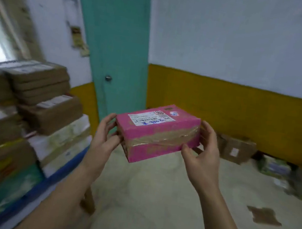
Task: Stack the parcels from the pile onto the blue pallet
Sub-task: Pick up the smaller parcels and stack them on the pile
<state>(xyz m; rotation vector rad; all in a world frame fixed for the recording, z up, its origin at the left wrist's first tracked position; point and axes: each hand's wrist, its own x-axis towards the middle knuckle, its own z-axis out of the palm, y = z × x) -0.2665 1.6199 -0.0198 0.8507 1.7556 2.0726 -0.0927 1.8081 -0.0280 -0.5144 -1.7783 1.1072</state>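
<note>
A pink parcel (pixel 158 132) with a white label and brown tape is held in the air at the middle of the view. My left hand (pixel 104 139) grips its left end and my right hand (pixel 203 154) grips its right end. On the left, several brown and white parcels (pixel 50 112) are stacked in layers on the blue pallet (pixel 57 175), whose edge shows under them. The pile of loose parcels (pixel 235 149) lies on the floor at the right, against the wall.
A teal door (pixel 115 42) stands behind the held parcel, between the stack and the yellow-banded wall (pixel 233 109). Pale floor lies below my arms, with a scrap of brown cardboard (pixel 263 215) at the right. A window is at the far left.
</note>
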